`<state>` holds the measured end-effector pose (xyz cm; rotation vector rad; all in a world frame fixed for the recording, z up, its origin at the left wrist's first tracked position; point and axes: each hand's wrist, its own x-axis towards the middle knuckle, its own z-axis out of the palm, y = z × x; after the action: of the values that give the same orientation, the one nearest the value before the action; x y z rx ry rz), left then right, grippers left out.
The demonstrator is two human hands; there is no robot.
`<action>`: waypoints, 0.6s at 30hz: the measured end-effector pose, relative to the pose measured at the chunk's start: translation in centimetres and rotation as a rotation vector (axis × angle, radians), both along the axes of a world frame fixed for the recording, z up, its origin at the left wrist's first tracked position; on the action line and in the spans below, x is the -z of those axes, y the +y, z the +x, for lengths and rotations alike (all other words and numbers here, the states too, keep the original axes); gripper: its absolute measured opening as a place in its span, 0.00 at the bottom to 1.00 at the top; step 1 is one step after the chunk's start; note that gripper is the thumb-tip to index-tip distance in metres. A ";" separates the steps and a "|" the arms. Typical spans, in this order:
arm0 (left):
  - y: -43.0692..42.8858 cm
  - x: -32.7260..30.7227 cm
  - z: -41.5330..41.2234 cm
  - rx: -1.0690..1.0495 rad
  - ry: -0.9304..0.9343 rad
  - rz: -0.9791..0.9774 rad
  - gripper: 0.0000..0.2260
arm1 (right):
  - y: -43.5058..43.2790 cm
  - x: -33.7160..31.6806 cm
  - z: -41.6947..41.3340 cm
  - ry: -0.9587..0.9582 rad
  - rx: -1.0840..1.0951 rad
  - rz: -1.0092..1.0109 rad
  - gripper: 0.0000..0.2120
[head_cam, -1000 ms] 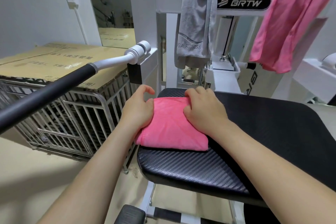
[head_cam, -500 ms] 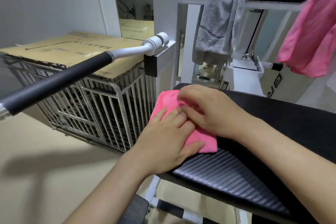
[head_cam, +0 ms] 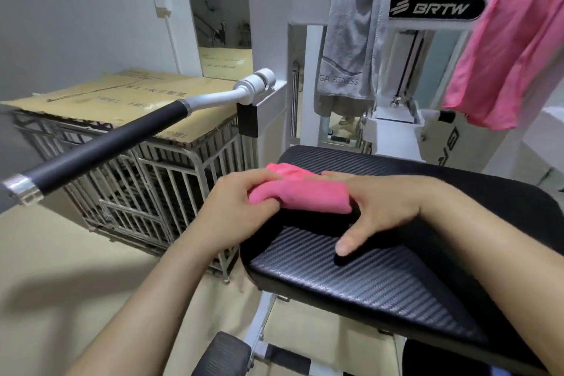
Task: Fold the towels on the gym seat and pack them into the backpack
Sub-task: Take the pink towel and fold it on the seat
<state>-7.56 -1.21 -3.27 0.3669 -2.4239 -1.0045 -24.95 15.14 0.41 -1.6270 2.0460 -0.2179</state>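
Note:
A small folded pink towel (head_cam: 311, 194) lies at the left end of the black gym seat (head_cam: 381, 278). My left hand (head_cam: 241, 210) grips the towel's left end, fingers curled over it. My right hand (head_cam: 378, 207) holds the right end, its fingers behind the towel and the thumb stretched down onto the seat. A grey towel (head_cam: 351, 40) and a second pink towel (head_cam: 506, 52) hang over the white machine frame behind the seat. No backpack is in view.
A black-and-white machine handle (head_cam: 122, 143) sticks out to the left at chest height. A metal cage (head_cam: 146, 189) topped with cardboard stands on the floor to the left. A small black pad (head_cam: 222, 354) sits below the seat.
The towel has gone from a flat square under both palms to a smaller bundle. My left hand now grips its left end, and my right hand has shifted to its right end.

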 end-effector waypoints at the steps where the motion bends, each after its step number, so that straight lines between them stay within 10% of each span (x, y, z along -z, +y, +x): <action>1: 0.1 -0.8 0.3 0.025 0.021 0.107 0.10 | 0.6 0.6 1.0 0.001 0.110 -0.138 0.40; 5: 2.1 -3.1 1.8 0.130 0.182 0.704 0.06 | 4.6 1.1 5.3 -0.447 0.475 -0.594 0.11; 10: 8.3 -2.8 3.6 0.331 0.201 1.477 0.19 | 9.8 1.1 12.4 -1.050 0.747 -0.902 0.13; 14: 14.8 -2.0 7.1 0.558 0.053 1.582 0.19 | 15.1 2.7 18.0 -0.777 0.999 -1.081 0.16; 18: 20.2 1.6 8.0 0.624 -0.022 1.082 0.20 | 21.3 4.7 23.4 -0.331 1.351 -0.935 0.28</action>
<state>0.44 19.04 -4.86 -0.0716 -1.7930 -2.5472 -1.54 36.43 -4.31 -0.1387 2.5135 -1.9274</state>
